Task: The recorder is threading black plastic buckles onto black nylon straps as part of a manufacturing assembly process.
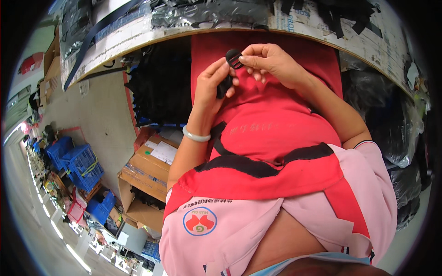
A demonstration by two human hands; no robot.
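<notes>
Near the table edge, both of my hands are raised in front of the red apron (276, 124). A small rounded black slider buckle (234, 56) with slots sits between them. My left hand (211, 85) pinches its left side between thumb and fingertips. Inside that same palm, partly hidden by the curled fingers, lies a black piece (224, 87) whose kind I cannot make out. My right hand (271, 62) grips the buckle's right side with thumb and forefinger, its other fingers loosely bent. A pale bangle circles my left wrist.
The worktable (138, 42) curves across the top, bearing plastic-wrapped packs (207, 16) and black strap pieces (359, 18). Dark material (159, 83) hangs below it. Cardboard boxes (149, 161) and blue crates (83, 165) stand left; plastic bags (391, 124) lie right.
</notes>
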